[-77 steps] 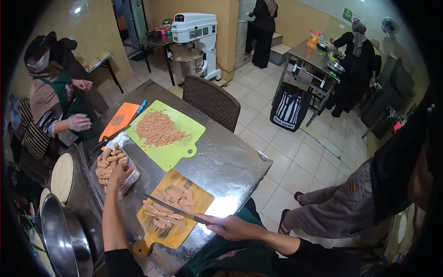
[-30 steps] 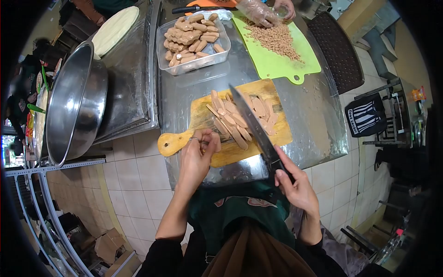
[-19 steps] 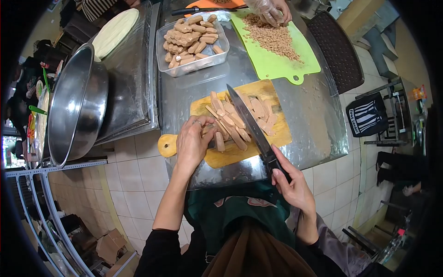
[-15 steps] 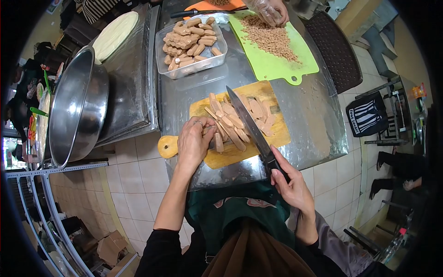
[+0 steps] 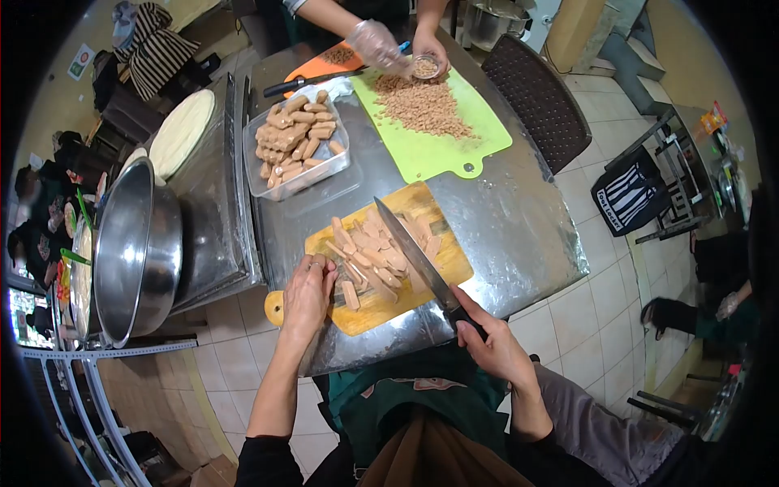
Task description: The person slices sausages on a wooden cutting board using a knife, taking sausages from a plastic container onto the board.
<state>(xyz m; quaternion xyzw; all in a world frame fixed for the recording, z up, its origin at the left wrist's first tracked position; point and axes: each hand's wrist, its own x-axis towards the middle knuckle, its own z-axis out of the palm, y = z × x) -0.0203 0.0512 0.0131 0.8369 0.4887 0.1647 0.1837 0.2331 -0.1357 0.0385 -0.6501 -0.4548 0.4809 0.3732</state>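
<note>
My right hand is wrapped round the black handle of a long kitchen knife. Its blade lies slanted over the wooden cutting board, across sliced sausage pieces. At the board's left edge, beside the slices, is my left hand. Its fingers are curled together, and whatever they may hold is hidden. Beyond the board stands a clear plastic container heaped with whole sausages.
Across the metal table, a co-worker's gloved hand and bare hand hold a small bowl over chopped bits on a green board. Another knife lies near the container. A large steel bowl stands left.
My left hand has shifted off the slices to the board's left edge. The knife stays in my right hand. The co-worker now holds a small bowl. My view has shifted.
</note>
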